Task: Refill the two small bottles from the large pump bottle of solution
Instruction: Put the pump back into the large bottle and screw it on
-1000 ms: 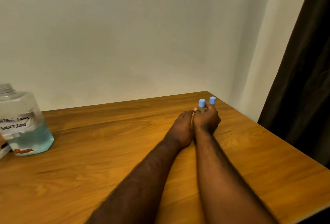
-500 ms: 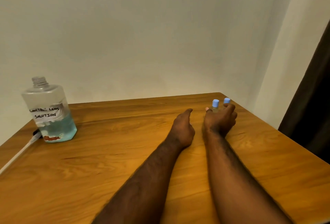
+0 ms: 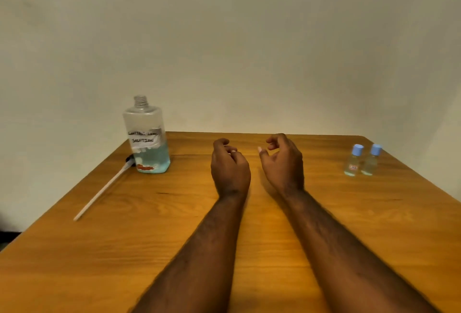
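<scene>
Two small bottles stand side by side, touching or nearly so, at the far right of the wooden table [image 3: 249, 242]: the left small bottle [image 3: 352, 161], with a red mark on its label, and the right small bottle [image 3: 371, 161]. Both are upright with their blue caps on, well apart from my hands, I would guess so that they cannot be knocked. Each shows a little clear, pale-blue liquid low down; how full they are I cannot tell. The large solution bottle [image 3: 147, 143] stands upright at the far left, its threaded neck bare and its hand-written label facing me. Blue liquid fills well under half of it. Its pump and dip tube [image 3: 102, 190] lie flat on the table just beside its base, probably taken out to let me pour from the neck. My left hand [image 3: 229, 166] and right hand [image 3: 283, 163] hover mid-table between the two groups, fingers loosely curled, pinching and touching nothing. Whether the refill is finished or not begun, I cannot judge.
</scene>
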